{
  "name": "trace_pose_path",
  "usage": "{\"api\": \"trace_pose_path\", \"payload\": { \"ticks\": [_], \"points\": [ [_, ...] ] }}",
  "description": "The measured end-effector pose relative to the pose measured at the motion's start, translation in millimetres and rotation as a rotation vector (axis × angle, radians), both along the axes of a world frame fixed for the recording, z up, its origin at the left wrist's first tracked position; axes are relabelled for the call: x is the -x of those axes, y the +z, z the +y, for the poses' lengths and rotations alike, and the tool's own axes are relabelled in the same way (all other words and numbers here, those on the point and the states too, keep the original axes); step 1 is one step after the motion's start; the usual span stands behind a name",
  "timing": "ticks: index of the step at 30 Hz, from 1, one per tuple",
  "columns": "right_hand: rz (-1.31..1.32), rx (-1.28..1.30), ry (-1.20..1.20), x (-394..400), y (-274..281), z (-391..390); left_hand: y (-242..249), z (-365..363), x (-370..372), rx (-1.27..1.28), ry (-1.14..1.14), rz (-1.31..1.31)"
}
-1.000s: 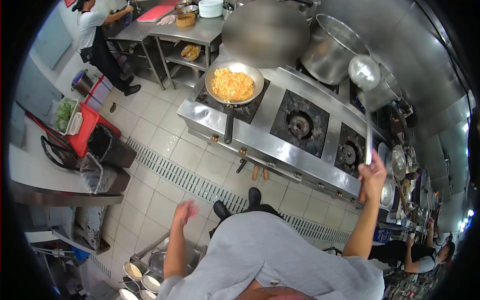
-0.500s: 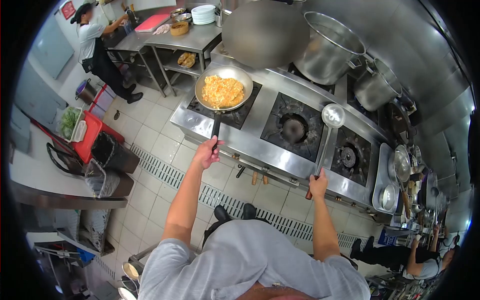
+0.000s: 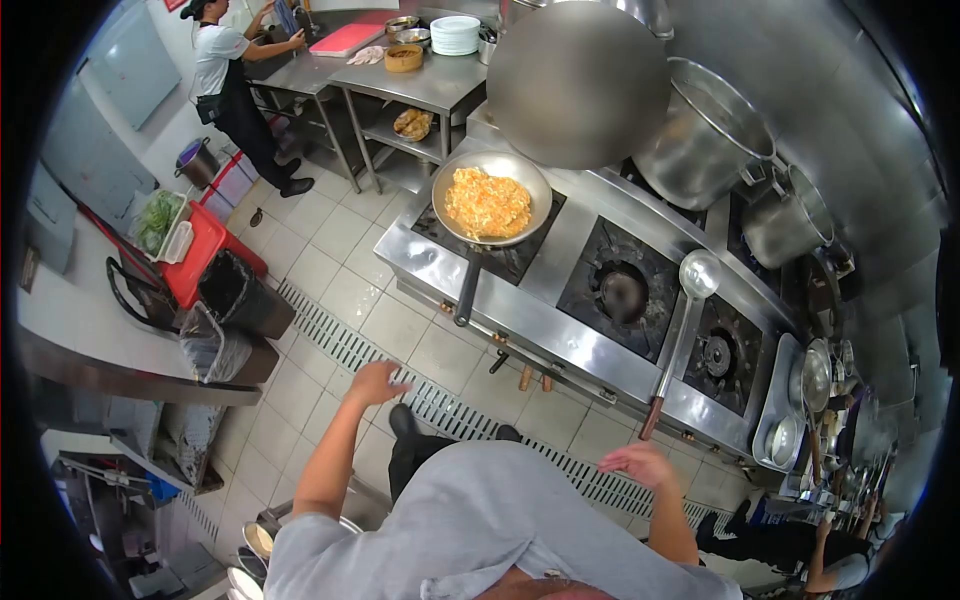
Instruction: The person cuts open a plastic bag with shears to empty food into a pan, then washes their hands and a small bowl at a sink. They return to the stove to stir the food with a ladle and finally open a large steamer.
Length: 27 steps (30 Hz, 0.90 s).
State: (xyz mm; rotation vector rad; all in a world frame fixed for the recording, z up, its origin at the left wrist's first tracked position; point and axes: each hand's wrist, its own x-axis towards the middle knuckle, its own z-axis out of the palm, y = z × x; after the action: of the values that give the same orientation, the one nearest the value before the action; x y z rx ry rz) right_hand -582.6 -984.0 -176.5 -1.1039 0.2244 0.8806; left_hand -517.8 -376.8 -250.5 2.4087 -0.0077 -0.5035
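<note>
A frying pan [image 3: 541, 190] rests over the left burner, its black handle sticking out past the stove's front edge. Yellow-orange scrambled egg [image 3: 487, 203] lies in it. My left hand [image 3: 378, 383] is below the handle's end, apart from it, empty with fingers apart. A long ladle [image 3: 699, 273] lies across the right side of the stove, bowl toward the back and wooden grip overhanging the front. Just below that grip, my right hand [image 3: 640, 463] is free of it, with fingers stretched out and nothing held.
Large metal pots [image 3: 705, 140] stand along the stove's back. At right is a metal tray [image 3: 768, 415] with bowls. A steel table [image 3: 440, 85] holds white plates [image 3: 455, 36]. One person [image 3: 222, 75] works at upper left, another [image 3: 790, 545] at lower right. Bins [image 3: 240, 290] stand left.
Both hands have let go: the left of the pan handle, the right of the ladle. They have drawn back toward my body. The camera view has shifted, and the pan and ladle stay on the stove.
</note>
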Motion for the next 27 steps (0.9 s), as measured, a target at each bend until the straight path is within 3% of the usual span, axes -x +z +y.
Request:
{"api": "trace_pose_path", "payload": {
  "ticks": [1,2,4,5,7,8,11,12,15,18,19,22,25,27],
  "points": [
    [-0.161,0.651,0.258,20.4,-26.9,14.0,-2.4,26.7,8.0,-0.070,-0.088,-0.077],
    [-0.311,1.297,0.515,47.0,-57.3,32.7,-8.8,54.5,7.9,0.370,0.160,0.136],
    [0.493,0.940,-0.095,96.5,-134.0,59.1,-31.7,117.5,11.7,1.226,0.666,0.591],
    [0.603,0.845,-0.213,114.9,-153.4,79.5,-68.0,153.0,28.0,0.541,0.409,0.601],
    [0.412,0.864,-0.035,118.9,-183.0,133.5,-140.1,215.5,37.8,-0.789,-0.158,0.428],
    [0.268,0.928,0.097,123.4,-192.6,162.7,-121.3,222.6,31.0,-0.382,0.231,0.284],
    [0.025,1.026,0.326,112.6,-204.1,245.3,-94.1,259.1,23.3,-0.400,0.157,0.239],
    [-0.046,1.040,0.366,102.9,-204.9,268.5,-79.2,273.2,11.5,-0.396,-0.014,0.181],
    [-0.282,1.110,0.477,80.1,-210.4,319.0,-86.9,300.6,-49.6,0.062,0.086,0.090],
    [-0.547,1.189,0.557,50.7,-218.0,355.5,-2.6,291.5,-115.8,0.081,0.049,-0.009],
    [-0.586,1.203,0.564,37.4,-220.9,366.7,7.5,289.0,-135.4,0.206,0.061,0.014],
    [0.369,0.747,0.240,-33.1,-177.1,425.9,18.6,282.0,-179.2,0.483,0.037,0.069],
    [0.361,0.628,0.082,-71.6,-213.6,470.3,25.1,286.6,-206.7,0.516,-0.041,0.027],
    [0.305,0.474,-0.084,-89.9,-279.5,489.5,51.0,296.8,-213.2,0.571,-0.052,0.139]
  ]
}}
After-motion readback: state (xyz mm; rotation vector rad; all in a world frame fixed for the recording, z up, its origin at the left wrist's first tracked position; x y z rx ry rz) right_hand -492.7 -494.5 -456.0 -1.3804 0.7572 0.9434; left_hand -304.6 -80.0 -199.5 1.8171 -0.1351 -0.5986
